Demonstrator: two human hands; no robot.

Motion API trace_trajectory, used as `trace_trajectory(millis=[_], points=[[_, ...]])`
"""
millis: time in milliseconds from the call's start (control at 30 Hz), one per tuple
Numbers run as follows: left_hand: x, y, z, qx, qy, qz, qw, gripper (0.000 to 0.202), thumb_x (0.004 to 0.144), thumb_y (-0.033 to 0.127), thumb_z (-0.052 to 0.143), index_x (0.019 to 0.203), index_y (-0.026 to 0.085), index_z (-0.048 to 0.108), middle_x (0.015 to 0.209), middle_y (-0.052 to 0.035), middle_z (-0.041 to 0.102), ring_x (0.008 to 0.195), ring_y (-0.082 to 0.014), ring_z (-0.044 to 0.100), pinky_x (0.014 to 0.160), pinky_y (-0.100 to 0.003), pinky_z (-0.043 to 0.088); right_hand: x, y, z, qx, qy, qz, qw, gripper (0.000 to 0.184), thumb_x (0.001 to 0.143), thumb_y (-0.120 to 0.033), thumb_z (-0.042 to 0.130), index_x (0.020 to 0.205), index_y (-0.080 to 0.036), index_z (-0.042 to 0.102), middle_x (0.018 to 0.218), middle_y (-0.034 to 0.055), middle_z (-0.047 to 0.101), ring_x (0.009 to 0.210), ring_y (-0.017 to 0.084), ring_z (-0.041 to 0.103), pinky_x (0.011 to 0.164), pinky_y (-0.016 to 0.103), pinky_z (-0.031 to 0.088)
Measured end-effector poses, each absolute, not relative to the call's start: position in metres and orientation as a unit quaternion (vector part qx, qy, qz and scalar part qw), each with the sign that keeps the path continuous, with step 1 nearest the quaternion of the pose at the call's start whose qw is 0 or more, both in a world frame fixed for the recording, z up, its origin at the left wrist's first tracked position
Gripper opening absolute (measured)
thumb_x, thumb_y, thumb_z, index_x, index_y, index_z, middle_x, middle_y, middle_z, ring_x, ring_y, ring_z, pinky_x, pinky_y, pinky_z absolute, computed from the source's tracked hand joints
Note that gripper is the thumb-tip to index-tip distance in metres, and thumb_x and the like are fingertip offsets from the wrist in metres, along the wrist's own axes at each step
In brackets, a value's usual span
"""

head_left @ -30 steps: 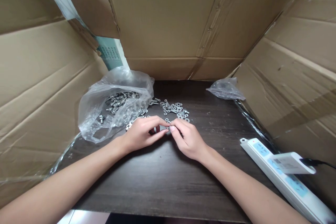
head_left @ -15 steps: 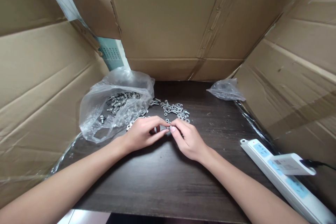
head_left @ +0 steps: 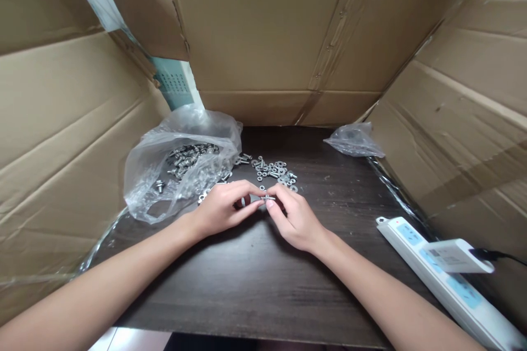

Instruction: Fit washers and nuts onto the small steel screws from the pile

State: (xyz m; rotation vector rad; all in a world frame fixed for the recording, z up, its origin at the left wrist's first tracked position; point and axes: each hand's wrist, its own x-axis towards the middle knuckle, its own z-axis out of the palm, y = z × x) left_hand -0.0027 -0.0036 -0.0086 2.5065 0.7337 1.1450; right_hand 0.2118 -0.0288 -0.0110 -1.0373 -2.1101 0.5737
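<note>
We bring our left hand (head_left: 224,207) and right hand (head_left: 294,218) together over the dark surface (head_left: 247,279), each grip pinching one small bolt (head_left: 269,198). Loose washers (head_left: 282,181) and nuts (head_left: 259,179) lie just beyond.

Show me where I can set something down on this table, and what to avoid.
Bare: the dark table between the left forearm and right forearm; also right of the loose hardware, bounded by the small bag, power strip and right hand. Crowded: left and centre, with the large bag, loose hardware and left hand.
</note>
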Motion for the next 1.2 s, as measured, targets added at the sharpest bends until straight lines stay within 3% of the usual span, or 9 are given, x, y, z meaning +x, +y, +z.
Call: trace_trajectory(millis=[267,500,767,967,1200], points=[[-0.0017,-0.0039,-0.0092,0.886,0.225,0.39,0.111,0.013,0.097,0.017,0.062,0.108,0.014,0.068,0.097,-0.0064,0.077,0.071,-0.0112,0.068,0.06,-0.019,0.055,0.2124,-0.0257,-0.0151,-0.39,-0.825,0.217,0.347,0.033,0.105,-0.027,0.038,0.073,-0.022,0.042,0.068,-0.0007,0.051,0.063,0.015,0.049,0.063,0.029,0.036],[-0.0029,-0.0032,-0.0084,0.875,0.248,0.395,0.131,0.014,0.099,0.023,0.061,0.106,0.014,0.069,0.093,-0.0067,0.076,0.064,-0.01,0.065,0.058,-0.02,0.055,0.2122,-0.0298,-0.0097,-0.399,-0.806,0.216,0.379,0.008,0.1,-0.024,0.047,0.099,-0.021,0.054,0.089,0.0036,0.062,0.076,0.017,0.058,0.07,0.029,0.043],[-0.0007,-0.0044,-0.0091,0.888,0.226,0.388,0.104,0.013,0.098,0.02,0.062,0.108,0.014,0.069,0.094,-0.0062,0.077,0.068,-0.0105,0.068,0.058,-0.019,0.053,0.2124,-0.0262,-0.0123,-0.4,-0.818,0.223,0.349,0.029,0.104,-0.025,0.037,0.077,-0.022,0.047,0.071,0.0003,0.056,0.065,0.016,0.052,0.064,0.029,0.039],[-0.0026,-0.0025,-0.0096,0.881,0.242,0.389,0.118,0.014,0.1,0.023,0.06,0.106,0.014,0.068,0.094,-0.0066,0.076,0.066,-0.0101,0.066,0.058,-0.019,0.054,0.2122,-0.0293,-0.009,-0.405,-0.809,0.221,0.363,0.011,0.1,-0.026,0.046,0.099,-0.021,0.056,0.09,0.0039,0.063,0.077,0.018,0.059,0.07,0.03,0.044],[-0.0025,-0.0026,-0.0107,0.886,0.241,0.382,0.108,0.016,0.101,0.024,0.059,0.108,0.014,0.068,0.093,-0.007,0.077,0.066,-0.0103,0.067,0.058,-0.019,0.054,0.2127,-0.0275,-0.0103,-0.408,-0.811,0.241,0.344,0.017,0.102,-0.026,0.044,0.091,-0.021,0.055,0.084,0.0027,0.063,0.075,0.018,0.058,0.071,0.031,0.042]])
